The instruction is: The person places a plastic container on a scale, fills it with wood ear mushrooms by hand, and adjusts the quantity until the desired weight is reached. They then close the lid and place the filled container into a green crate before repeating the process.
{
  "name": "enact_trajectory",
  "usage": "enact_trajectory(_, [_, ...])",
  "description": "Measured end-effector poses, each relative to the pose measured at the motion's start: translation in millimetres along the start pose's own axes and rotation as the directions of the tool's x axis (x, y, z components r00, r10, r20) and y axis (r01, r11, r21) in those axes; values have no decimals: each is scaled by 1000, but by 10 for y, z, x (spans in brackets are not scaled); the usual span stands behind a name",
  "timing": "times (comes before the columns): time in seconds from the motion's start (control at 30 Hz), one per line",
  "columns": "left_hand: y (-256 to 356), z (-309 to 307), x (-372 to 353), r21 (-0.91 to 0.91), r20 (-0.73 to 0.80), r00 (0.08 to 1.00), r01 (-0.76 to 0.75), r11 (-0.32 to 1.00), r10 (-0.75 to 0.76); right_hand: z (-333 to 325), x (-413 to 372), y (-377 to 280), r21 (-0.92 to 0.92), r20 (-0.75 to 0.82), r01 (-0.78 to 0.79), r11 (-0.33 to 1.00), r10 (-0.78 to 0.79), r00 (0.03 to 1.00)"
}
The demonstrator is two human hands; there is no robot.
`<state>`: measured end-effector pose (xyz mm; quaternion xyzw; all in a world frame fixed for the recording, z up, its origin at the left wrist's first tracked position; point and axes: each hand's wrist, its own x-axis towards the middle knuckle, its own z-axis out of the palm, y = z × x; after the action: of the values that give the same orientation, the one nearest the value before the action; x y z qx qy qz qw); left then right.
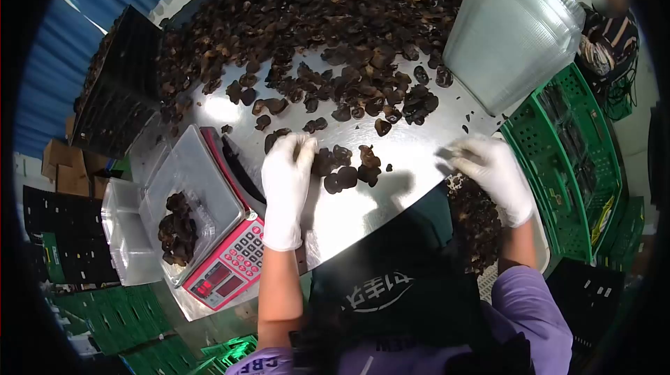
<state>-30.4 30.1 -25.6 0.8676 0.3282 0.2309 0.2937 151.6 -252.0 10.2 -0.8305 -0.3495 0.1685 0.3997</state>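
Mushrooms (346, 177) just beside left fingers (306, 154)

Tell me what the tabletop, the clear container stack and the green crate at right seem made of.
Tabletop: probably stainless steel, smooth; silvery grey with bright glare and soft reflections.
Clear container stack: likely thin plastic, glossy; see-through, with highlights along the nested walls.
Green crate: looks like rigid moulded plastic, fairly smooth; evenly coloured walls with regular small holes.
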Motion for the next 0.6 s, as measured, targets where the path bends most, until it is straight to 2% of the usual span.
enact_trajectory(0.03, [-18, 60, 126, 86, -38, 998, -50, 995, 54, 178, 135, 5, -22, -25, 163, 986, -164, 986])
enact_trajectory(0.07, [-71, 161, 248, 130, -25, 998, -50, 990, 54, 332, 272, -92, -75, 24, 158, 985, -156, 987])
enact_trajectory(0.1, [-112, 263, 364, 173, -13, 998, -53, 983, 56, 538, 452, -66, -190, 23, 314, 930, -315, 949])
enact_trajectory(0.13, [-96, 321, 449, 290, 81, 997, -36, 956, 13, 770, 593, -133, -43, -64, 394, 918, -396, 916])
enact_trajectory(0.17, [-206, 432, 487, 336, 134, 991, -64, 940, 20, 957, 770, -163, -113, -44, 470, 875, -477, 878])
enact_trajectory(0.2, [-261, 506, 508, 361, 114, 993, -77, 929, 38, 1124, 921, -197, -168, -52, 509, 844, -523, 851])
enact_trajectory(0.23, [-276, 542, 521, 387, 96, 994, -90, 918, 57, 1337, 1069, -252, -376, -18, 434, 819, -475, 880])
enact_trajectory(0.27, [-230, 507, 512, 392, 93, 994, -91, 916, 60, 1447, 1187, -289, -453, 6, 442, 774, -493, 870])
enact_trajectory(0.3, [-166, 441, 458, 330, 32, 999, -31, 943, 22, 1565, 1290, -291, -514, 21, 439, 737, -501, 865])
enact_trajectory(0.37, [-181, 319, 305, 168, -36, 999, 33, 985, -28, 1769, 1484, -270, -607, 117, 387, 695, -403, 908])
enact_trajectory(0.4, [-172, 244, 233, 144, -60, 998, 37, 989, -29, 1790, 1520, -260, -600, 119, 388, 700, -401, 908])
enact_trajectory(0.47, [-137, 108, 96, 123, -86, 996, 46, 991, -36, 1819, 1559, -247, -697, 124, 386, 605, -429, 895])
enact_trajectory(0.5, [-128, 63, 29, 109, -115, 992, 60, 992, -48, 1769, 1514, -254, -694, 128, 390, 605, -429, 894])
enact_trajectory(0.57, [-146, 7, -89, 115, -153, 986, 77, 990, -59, 1498, 1314, -277, -465, -50, 415, 782, -491, 870])
enact_trajectory(0.6, [-149, -20, -148, 133, -150, 988, 63, 989, -43, 1370, 1196, -240, -399, -145, 424, 813, -513, 846])
